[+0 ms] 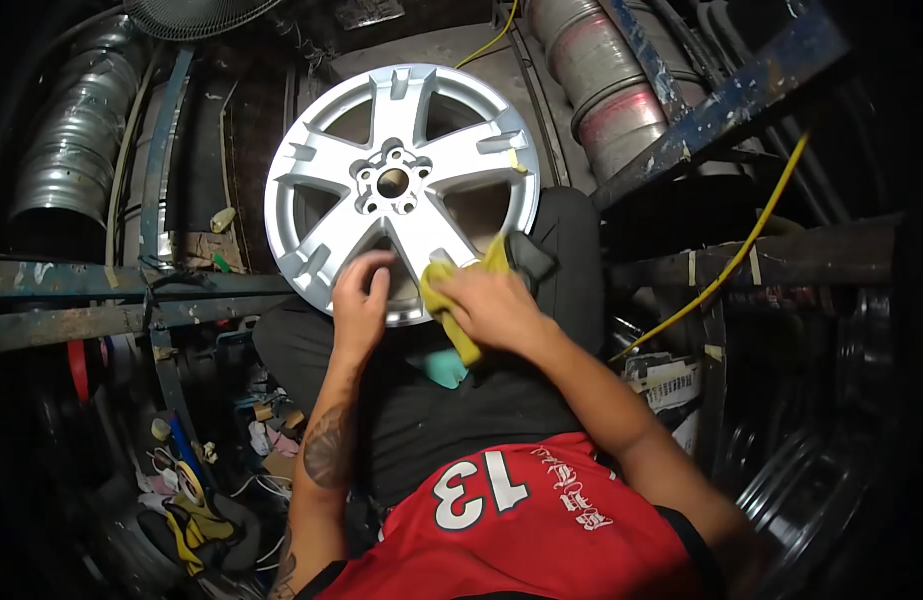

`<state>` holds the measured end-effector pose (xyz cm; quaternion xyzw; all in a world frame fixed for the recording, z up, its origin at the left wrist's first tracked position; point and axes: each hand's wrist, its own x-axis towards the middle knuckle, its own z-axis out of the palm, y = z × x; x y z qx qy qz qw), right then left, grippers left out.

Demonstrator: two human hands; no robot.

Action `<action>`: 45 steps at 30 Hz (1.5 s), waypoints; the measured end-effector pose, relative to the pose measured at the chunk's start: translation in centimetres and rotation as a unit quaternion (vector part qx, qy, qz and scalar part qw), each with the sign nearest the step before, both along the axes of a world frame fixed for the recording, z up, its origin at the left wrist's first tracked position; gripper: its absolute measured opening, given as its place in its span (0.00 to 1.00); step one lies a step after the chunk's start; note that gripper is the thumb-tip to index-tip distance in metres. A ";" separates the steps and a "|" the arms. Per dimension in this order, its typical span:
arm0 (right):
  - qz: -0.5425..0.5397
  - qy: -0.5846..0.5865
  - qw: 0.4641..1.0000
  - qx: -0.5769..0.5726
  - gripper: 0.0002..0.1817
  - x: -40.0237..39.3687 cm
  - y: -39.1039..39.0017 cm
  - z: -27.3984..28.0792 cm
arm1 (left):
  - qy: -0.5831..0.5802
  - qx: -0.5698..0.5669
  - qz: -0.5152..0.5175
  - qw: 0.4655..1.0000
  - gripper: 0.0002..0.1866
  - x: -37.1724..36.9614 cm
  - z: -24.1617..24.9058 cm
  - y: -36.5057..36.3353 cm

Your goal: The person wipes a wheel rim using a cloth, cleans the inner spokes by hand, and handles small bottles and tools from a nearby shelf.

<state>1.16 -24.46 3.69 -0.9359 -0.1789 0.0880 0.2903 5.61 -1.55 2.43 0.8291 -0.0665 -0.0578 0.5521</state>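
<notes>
A silver five-spoke alloy wheel (453, 167) leans face up across my lap and knees. My right hand (489, 308) is closed around a yellow cloth (443, 290), pressed against the wheel's lower right spoke near the rim. The cloth hangs below the fingers and sticks up above them. On the lower left of the wheel is my left hand (360, 295), thumb apart from the slightly bent fingers, with nothing seen in it. Its fingertips are a little blurred. A small piece of pale yellow tape (516, 161) sticks to the right spoke.
Blue-painted metal frames (716, 100) flank me, with stacked rims (76, 140) to the left and more rims (621, 90) at upper right. A yellow cable (756, 235) runs down the right side. A fan (196, 12) stands at the top. Gloves (196, 525) and clutter lie lower left.
</notes>
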 end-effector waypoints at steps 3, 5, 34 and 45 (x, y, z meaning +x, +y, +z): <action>0.027 0.107 0.991 0.080 0.22 -4.8 -3.2 1.9 | -0.171 0.258 -0.051 0.950 0.27 2.2 -3.1 -2.9; -0.046 0.157 0.947 0.275 0.20 -7.1 -5.8 1.3 | -0.142 0.333 -0.045 0.931 0.33 2.7 -3.5 -6.5; -0.296 -0.153 0.912 0.239 0.12 0.2 -11.9 -4.7 | -0.210 0.350 -0.007 0.913 0.46 14.7 -6.8 -17.9; -0.298 -0.138 0.915 0.236 0.13 -0.2 -12.0 -4.5 | -0.223 0.308 -0.227 0.897 0.44 11.4 -5.4 -11.3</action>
